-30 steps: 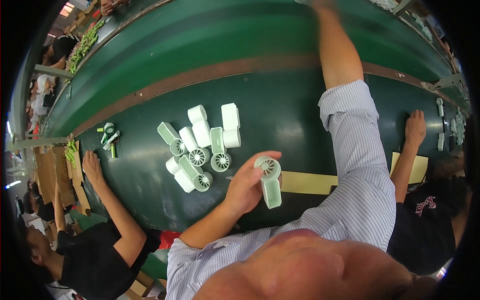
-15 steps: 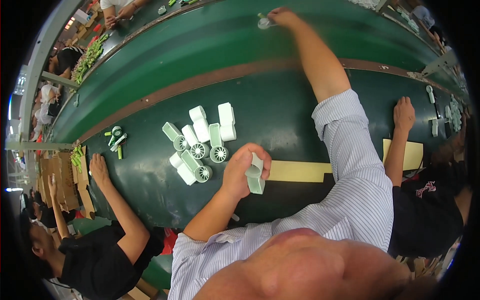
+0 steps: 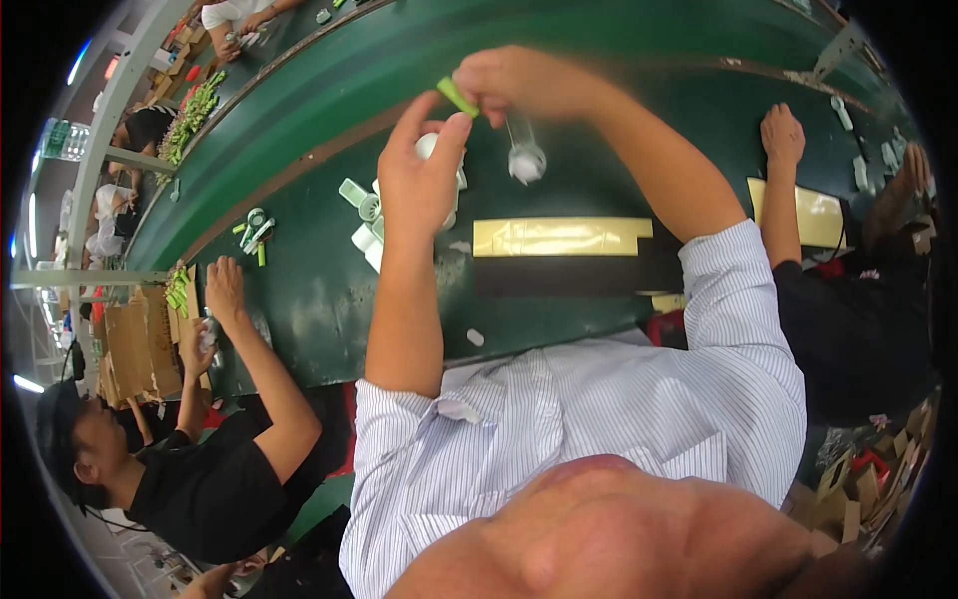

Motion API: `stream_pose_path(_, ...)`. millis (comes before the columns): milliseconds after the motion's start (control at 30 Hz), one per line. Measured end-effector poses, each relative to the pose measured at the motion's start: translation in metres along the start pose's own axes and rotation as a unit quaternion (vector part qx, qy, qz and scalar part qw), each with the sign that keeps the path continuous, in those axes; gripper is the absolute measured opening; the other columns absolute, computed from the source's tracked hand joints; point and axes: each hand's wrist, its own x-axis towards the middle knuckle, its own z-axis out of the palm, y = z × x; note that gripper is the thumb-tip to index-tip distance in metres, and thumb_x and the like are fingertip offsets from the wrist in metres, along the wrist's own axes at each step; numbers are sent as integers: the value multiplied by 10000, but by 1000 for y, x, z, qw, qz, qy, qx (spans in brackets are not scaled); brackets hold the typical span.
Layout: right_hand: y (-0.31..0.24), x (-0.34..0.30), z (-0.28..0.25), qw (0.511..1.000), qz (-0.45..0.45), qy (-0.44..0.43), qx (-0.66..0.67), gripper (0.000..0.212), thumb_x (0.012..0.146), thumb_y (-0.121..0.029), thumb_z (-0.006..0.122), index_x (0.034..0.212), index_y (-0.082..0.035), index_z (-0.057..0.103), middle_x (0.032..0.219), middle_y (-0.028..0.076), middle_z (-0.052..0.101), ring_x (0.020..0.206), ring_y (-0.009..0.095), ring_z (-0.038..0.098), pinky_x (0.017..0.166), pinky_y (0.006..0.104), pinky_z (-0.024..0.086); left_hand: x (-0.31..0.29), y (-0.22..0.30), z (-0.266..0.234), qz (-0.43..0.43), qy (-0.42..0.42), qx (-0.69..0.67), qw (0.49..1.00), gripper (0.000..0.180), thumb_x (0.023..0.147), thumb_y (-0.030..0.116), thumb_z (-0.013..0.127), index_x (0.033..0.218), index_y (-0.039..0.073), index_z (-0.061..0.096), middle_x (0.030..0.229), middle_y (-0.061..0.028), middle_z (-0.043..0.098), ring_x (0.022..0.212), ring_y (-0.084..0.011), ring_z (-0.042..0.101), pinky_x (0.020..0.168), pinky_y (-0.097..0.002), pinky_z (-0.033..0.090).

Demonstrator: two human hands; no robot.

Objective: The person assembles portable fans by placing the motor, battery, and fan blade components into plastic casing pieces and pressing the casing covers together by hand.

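My right hand (image 3: 514, 85) is raised over the far edge of the table, its fingers closed on a small part. A bright green tab (image 3: 457, 97) sticks out of it toward the left, and a clear, round-ended plastic piece (image 3: 526, 163) with a whitish middle hangs below. My left hand (image 3: 421, 180) is close by, thumb and forefinger apart around the green tab; whether they touch it I cannot tell. Behind the left hand is a pile of pale green plastic housings (image 3: 367, 208), largely hidden. A white rounded piece (image 3: 427, 146) shows between the fingers.
A yellow strip (image 3: 559, 238) lies on a black sheet (image 3: 559, 277) before me. Small green and white parts (image 3: 256, 236) lie left. Co-workers' hands rest on the table at left (image 3: 225, 290) and right (image 3: 782, 135). Beyond runs a green conveyor belt (image 3: 379, 70).
My right hand has come back from the belt with the clear part. My left hand has moved up and forward to meet it, and the housing it held no longer shows clearly. The view has shifted.
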Motion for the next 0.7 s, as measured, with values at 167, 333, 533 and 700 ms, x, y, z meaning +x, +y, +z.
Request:
stream_pose_path(167, -33, -85, 40, 999, 11, 48, -14, 344, 976, -366, 471, 862, -56, 566, 695, -3, 521, 597, 98, 487, 539, 270, 410, -18, -17, 8, -75, -137, -225, 962, 279, 894, 167, 656, 1115, -5, 651, 893, -61, 663, 768, -129, 604, 687, -231, 475)
stream_pose_path(333, 13, -115, 60, 989, 55, 122, 65, 327, 971, -352, 481, 912, -49, 587, 740, 27, 569, 622, 127, 528, 583, 292, 447, -42, -39, 28, -108, -208, -229, 945, 256, 891, 168, 655, 1080, -5, 645, 892, -70, 668, 798, -135, 609, 702, -251, 483)
stream_pose_path(533, 45, -143, 70, 974, -58, 216, -46, 297, 960, -272, 496, 1025, -37, 664, 838, 73, 676, 763, 195, 632, 714, 315, 487, -59, -44, 47, -179, -152, -333, 913, 289, 919, 199, 615, 1126, -1, 598, 869, -50, 627, 784, -132, 607, 663, -266, 499)
stream_pose_path(700, 37, -149, 56, 976, 85, 194, 48, 261, 899, -245, 590, 1003, -34, 704, 822, 59, 700, 732, 131, 626, 650, 283, 492, -62, -53, 58, -213, -150, -363, 895, 365, 925, 267, 602, 1168, 1, 539, 864, -38, 597, 787, -134, 595, 650, -269, 492)
